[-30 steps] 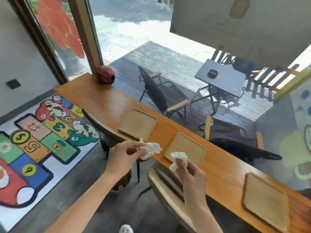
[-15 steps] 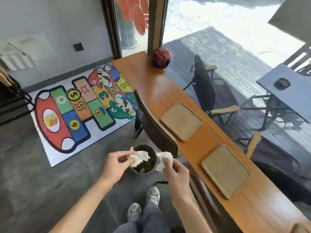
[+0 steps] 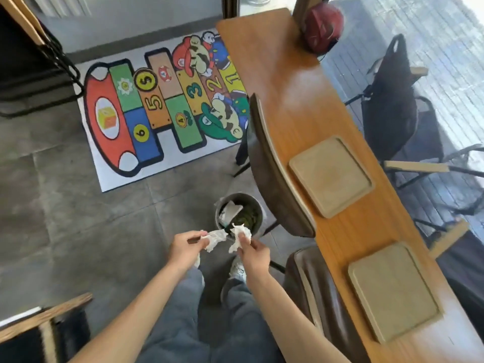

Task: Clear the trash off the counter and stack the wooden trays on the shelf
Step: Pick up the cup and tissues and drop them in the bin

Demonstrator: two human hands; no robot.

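Both hands have swung away from the counter [image 3: 296, 106] and now hover low over the floor, right by the bin! Left hand [image 3: 183, 248] pinches one crumpled tissue [image 3: 216, 238] between thumb and fingers; right hand [image 3: 254, 254] pinches the other crumpled wad [image 3: 239, 235], its grip closed on the lower end. Both wads hang at the near rim of the round metal bin [image 3: 239, 214], which already holds paper scraps and something dark green.

Risk from here, as I judge it: the tissues are light and fluffy, and the left one looks short of the opening, so a release now could drop it onto the grey tiled floor. The curved chair back [image 3: 275, 169] crowds the bin's right side too.

Two wooden trays, the farther tray [image 3: 331, 176] and the nearer tray [image 3: 392, 292], lie flat on the glossy orange-brown counter, well apart, square with rounded corners and raised lips, matte and pale. Not yet stacked.
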